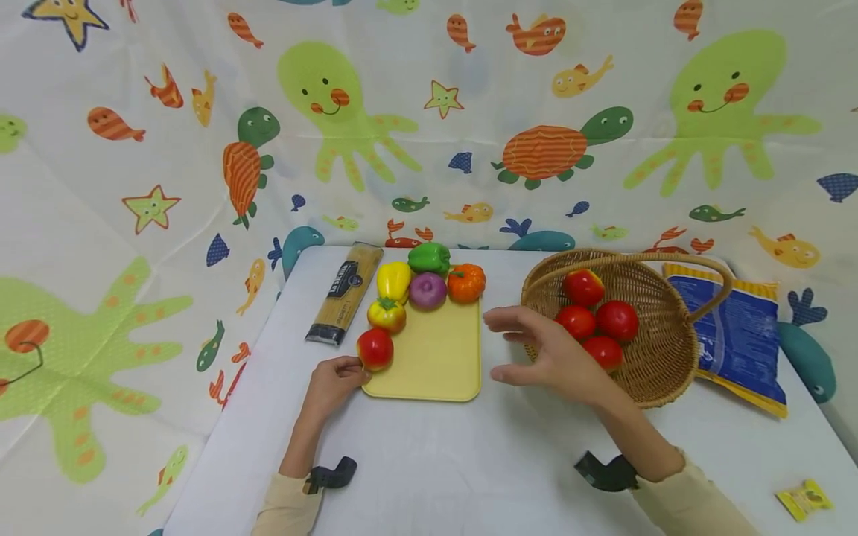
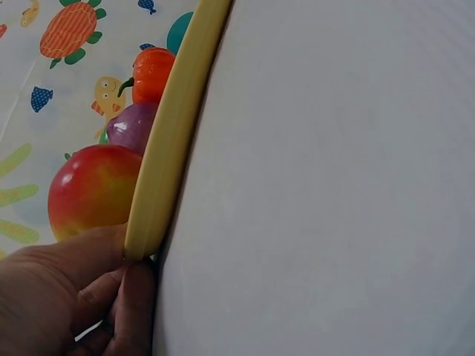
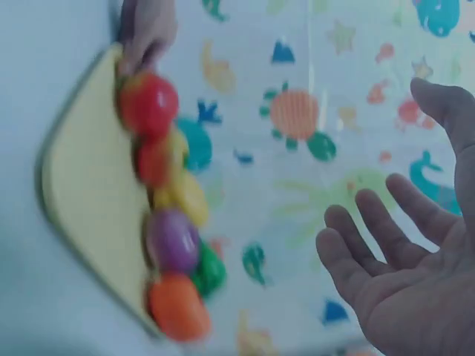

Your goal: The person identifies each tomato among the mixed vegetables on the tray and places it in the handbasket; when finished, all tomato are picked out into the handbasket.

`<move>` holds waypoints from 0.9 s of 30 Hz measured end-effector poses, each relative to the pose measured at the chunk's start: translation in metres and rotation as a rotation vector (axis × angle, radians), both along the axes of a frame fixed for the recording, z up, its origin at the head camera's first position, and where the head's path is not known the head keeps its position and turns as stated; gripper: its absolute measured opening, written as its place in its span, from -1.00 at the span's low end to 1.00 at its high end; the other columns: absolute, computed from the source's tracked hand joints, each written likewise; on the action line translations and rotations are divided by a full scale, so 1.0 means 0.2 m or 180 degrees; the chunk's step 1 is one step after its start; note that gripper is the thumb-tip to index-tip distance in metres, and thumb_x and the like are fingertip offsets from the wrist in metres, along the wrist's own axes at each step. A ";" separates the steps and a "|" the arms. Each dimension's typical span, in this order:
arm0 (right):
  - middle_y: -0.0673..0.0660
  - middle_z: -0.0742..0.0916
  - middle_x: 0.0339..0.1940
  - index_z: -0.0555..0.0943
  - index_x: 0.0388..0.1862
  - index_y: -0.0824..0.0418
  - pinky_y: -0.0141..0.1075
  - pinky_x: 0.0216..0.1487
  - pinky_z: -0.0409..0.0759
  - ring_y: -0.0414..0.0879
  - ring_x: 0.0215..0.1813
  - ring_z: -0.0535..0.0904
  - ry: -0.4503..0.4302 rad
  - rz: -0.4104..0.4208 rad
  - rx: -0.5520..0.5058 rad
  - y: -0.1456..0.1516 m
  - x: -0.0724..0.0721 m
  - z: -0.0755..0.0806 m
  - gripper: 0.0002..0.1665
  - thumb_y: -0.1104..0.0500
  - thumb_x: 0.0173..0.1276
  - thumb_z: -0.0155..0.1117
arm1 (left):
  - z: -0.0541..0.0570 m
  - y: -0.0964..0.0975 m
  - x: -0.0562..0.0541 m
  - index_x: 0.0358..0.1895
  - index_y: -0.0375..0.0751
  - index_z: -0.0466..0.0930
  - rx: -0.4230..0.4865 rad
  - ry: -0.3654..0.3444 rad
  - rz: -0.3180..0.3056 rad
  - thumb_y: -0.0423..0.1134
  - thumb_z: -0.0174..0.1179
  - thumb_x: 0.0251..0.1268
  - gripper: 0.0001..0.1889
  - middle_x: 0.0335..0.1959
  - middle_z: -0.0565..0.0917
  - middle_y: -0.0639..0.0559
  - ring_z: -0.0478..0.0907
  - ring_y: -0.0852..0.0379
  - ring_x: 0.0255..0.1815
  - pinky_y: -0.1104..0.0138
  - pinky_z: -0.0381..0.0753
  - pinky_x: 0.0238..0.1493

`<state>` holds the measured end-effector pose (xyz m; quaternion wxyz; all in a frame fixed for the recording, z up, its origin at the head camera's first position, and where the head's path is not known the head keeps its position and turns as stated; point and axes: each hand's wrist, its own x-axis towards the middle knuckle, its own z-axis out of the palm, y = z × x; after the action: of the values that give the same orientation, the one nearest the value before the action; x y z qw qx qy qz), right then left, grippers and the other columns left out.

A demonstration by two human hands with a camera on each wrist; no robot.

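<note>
At the near left corner of the yellow tray (image 1: pixel 436 361), my left hand (image 1: pixel 333 383) pinches the rim; the left wrist view shows the fingers at the tray's edge (image 2: pixel 167 156). Right beside that hand sits a red-and-yellow round fruit (image 1: pixel 375 350). Behind it along the tray's left and far sides are a yellow-red tomato-like piece (image 1: pixel 386 316), a yellow bell pepper (image 1: pixel 393 282), a purple onion (image 1: pixel 427 290), a green bell pepper (image 1: pixel 429 258) and an orange pumpkin (image 1: pixel 466 283). My right hand (image 1: pixel 553 353) holds nothing, fingers spread, between tray and basket.
A wicker basket (image 1: pixel 660 350) with an arched handle holds several red fruits (image 1: pixel 617 321) on the right. Behind it lies a blue-and-yellow bag (image 1: pixel 744 335). A spaghetti packet (image 1: pixel 345 292) lies left of the tray, and a small yellow wrapped packet (image 1: pixel 804 499) at the near right.
</note>
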<state>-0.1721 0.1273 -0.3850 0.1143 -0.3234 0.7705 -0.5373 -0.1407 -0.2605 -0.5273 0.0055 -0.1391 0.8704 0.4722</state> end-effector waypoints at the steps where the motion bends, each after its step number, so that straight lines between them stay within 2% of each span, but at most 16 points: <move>1: -0.06 0.55 0.26 0.45 0.32 0.09 -0.16 0.29 0.42 -0.09 0.29 0.46 -0.0028 0.0058 -0.0049 -0.05 0.00 -0.02 -0.23 0.10 0.14 0.56 | 0.00 0.00 0.00 0.00 -0.33 0.69 0.0004 -0.0002 0.0006 -0.22 0.40 0.16 -0.64 -0.30 0.70 -0.04 0.62 0.07 -0.29 0.31 0.63 -0.21; 5: -0.04 0.54 0.28 0.45 0.34 0.11 -0.14 0.30 0.42 -0.07 0.30 0.45 -0.0176 0.0322 -0.0230 -0.25 0.00 -0.13 -0.24 0.13 0.17 0.54 | 0.00 -0.01 0.00 0.00 -0.34 0.68 0.0027 -0.0014 0.0023 -0.23 0.40 0.16 -0.64 -0.30 0.70 -0.03 0.63 0.08 -0.29 0.31 0.64 -0.20; 8: -0.05 0.54 0.28 0.45 0.34 0.11 -0.14 0.29 0.42 -0.10 0.29 0.45 -0.0273 0.0395 -0.0313 -0.38 -0.02 -0.20 -0.23 0.12 0.16 0.55 | -0.01 0.00 0.00 0.00 -0.34 0.69 0.0043 0.0007 0.0025 -0.24 0.41 0.15 -0.64 -0.30 0.70 -0.03 0.64 0.08 -0.29 0.31 0.65 -0.19; 13: -0.06 0.54 0.28 0.44 0.34 0.09 -0.15 0.27 0.45 -0.05 0.29 0.46 -0.0306 0.0310 -0.0246 -0.56 -0.09 -0.33 -0.22 0.04 0.15 0.55 | -0.01 0.00 0.00 -0.02 -0.33 0.70 0.0040 0.0058 0.0012 -0.25 0.41 0.15 -0.66 -0.31 0.70 -0.03 0.64 0.08 -0.30 0.31 0.64 -0.21; 20: 0.10 0.50 0.34 0.42 0.38 0.19 -0.03 0.23 0.48 0.20 0.30 0.45 -0.0133 0.0181 -0.0040 -0.74 -0.19 -0.45 -0.14 0.02 0.14 0.54 | -0.02 0.00 0.01 -0.03 -0.34 0.70 0.0074 0.0122 -0.0026 -0.28 0.40 0.15 -0.68 -0.31 0.71 -0.03 0.67 0.08 -0.29 0.29 0.66 -0.19; 27: 0.08 0.53 0.30 0.44 0.38 0.18 -0.07 0.26 0.45 0.09 0.28 0.45 0.0039 0.0151 0.0125 -0.84 -0.24 -0.51 -0.16 0.07 0.14 0.56 | -0.01 0.00 0.01 -0.02 -0.34 0.69 0.0057 0.0090 -0.0018 -0.26 0.38 0.17 -0.67 -0.31 0.72 -0.03 0.66 0.08 -0.29 0.27 0.66 -0.17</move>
<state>-0.2192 -0.0402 -0.4870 0.1286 -0.3425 0.7737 -0.5173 -0.1389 -0.2608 -0.5288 -0.0042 -0.1298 0.8666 0.4818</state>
